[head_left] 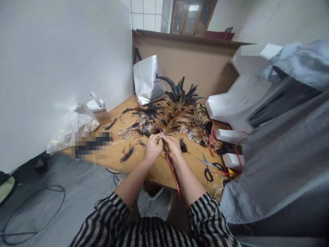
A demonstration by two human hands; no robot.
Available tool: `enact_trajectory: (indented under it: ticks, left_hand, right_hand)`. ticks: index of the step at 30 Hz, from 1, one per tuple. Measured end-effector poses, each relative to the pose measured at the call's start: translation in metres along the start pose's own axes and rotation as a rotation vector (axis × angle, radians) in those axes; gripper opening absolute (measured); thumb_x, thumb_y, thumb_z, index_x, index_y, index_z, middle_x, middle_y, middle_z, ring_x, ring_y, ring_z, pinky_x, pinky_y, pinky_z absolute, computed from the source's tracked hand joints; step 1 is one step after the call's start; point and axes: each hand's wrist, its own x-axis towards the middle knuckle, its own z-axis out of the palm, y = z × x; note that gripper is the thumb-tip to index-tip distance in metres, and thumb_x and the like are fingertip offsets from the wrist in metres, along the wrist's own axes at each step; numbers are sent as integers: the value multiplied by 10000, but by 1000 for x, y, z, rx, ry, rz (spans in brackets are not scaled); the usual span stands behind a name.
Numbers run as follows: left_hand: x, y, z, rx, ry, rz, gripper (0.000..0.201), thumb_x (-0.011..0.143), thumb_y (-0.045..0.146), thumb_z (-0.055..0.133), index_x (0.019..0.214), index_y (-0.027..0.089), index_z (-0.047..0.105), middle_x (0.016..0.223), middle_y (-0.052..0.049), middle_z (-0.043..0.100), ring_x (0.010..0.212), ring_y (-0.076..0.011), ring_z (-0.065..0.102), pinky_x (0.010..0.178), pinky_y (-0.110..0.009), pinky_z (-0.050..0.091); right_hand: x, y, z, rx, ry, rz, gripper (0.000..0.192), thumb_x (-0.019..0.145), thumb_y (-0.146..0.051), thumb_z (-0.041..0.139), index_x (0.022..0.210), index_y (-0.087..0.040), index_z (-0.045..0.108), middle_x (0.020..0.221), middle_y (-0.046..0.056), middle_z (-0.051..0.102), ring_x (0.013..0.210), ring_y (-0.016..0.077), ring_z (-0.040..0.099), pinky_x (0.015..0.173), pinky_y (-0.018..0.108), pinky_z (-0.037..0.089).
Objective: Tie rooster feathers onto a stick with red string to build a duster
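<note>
My left hand and right hand meet fingertip to fingertip, each grip pinching thin feather stems with a red cord trailing toward me. Just beyond lies the fluffy brown-black feather pile on the wooden surface; steel scissors right of it.

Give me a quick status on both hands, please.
Left hand and right hand together, pinching feathers at the pile's edge. Red cord trails from the grip. Scissors lie apart, right.
</note>
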Motion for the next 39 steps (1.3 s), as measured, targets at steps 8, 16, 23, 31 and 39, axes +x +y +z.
enact_trajectory:
  ticks: [8, 16, 23, 31, 39]
  left_hand:
    - [5, -2, 8, -567, -77, -462, 272, 682, 321, 621, 862, 120, 656, 603, -1, 548, 446, -62, 431, 416, -189, 333]
    - [10, 10, 3, -890, -240, -722, 294, 562, 317, 746, 701, 78, 645, 575, -24, 567, 466, -58, 483, 444, -173, 379]
    - [27, 6, -4, -970, -230, -750, 190, 611, 136, 712, 770, 49, 654, 592, -20, 540, 461, -23, 435, 361, -104, 281]
    - [40, -32, -14, -1442, -338, -1031, 94, 822, 77, 470, 853, 103, 556, 637, 8, 456, 472, 1, 426, 342, -32, 289]
    - [42, -38, -14, -1536, -301, -1043, 106, 853, 106, 432, 870, 108, 537, 658, 8, 446, 487, 1, 440, 350, -32, 303]
  right_hand:
    - [7, 5, -6, 21, -20, -10, 294, 512, -342, 751, 677, -133, 626, 519, -12, 589, 346, 37, 362, 326, 173, 184]
    - [12, 10, -11, 32, -101, -43, 276, 534, -350, 738, 685, -141, 639, 559, 10, 609, 446, 95, 498, 414, 215, 392]
    - [15, 7, -10, -126, -48, -275, 235, 611, -378, 671, 696, -159, 676, 628, 11, 649, 593, 129, 570, 623, 258, 443]
    - [44, -7, -58, -618, 270, -449, 261, 674, -356, 526, 593, -141, 650, 576, 9, 615, 567, 133, 536, 582, 228, 407]
    - [56, -50, -108, -1165, 726, -231, 288, 700, -414, 493, 724, -195, 679, 733, 83, 674, 731, 216, 613, 663, 295, 436]
